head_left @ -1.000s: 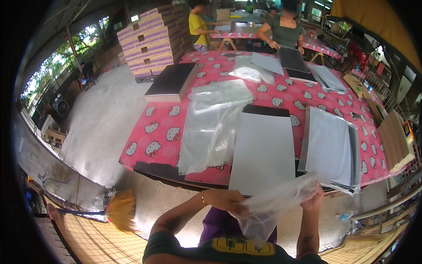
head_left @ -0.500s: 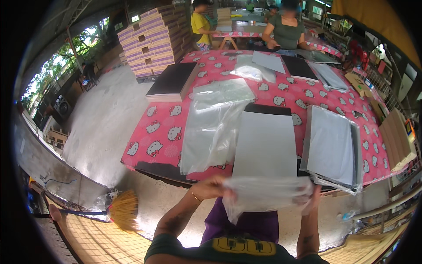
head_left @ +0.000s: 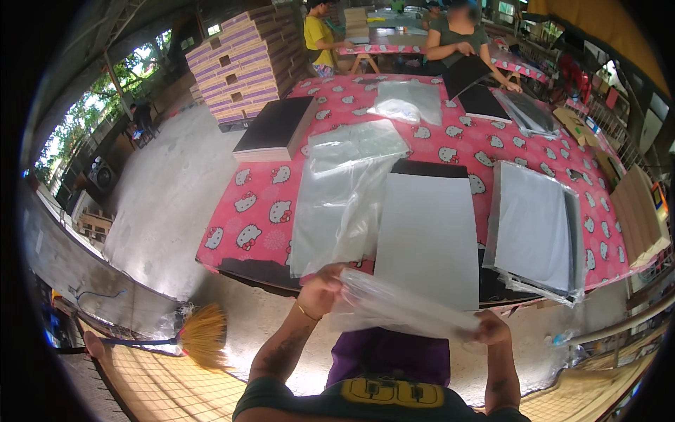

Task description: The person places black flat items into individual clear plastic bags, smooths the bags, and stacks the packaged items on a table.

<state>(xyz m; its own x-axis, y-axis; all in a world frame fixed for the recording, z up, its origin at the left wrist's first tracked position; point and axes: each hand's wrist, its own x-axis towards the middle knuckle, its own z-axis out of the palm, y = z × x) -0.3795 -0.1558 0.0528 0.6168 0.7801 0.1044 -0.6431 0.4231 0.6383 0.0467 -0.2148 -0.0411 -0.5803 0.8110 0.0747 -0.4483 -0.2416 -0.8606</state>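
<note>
A clear plastic bag is stretched between my hands, just in front of the table's near edge. My left hand grips its upper left end, and my right hand grips its lower right end. Beyond the bag lies a white sheet on top of a black board. To its left is a spread of clear plastic bags. On the right, a stack of white sheets sits inside clear plastic.
A pink patterned tablecloth covers the table. A black-topped stack stands at its far left, beside piled cartons. Across the table a person handles a black board. A broom lies at lower left.
The bag has gone from level to slanting, its left end raised with my left hand and its right end lowered. Across the table, the person has lifted a black board; the white sheet there is gone.
</note>
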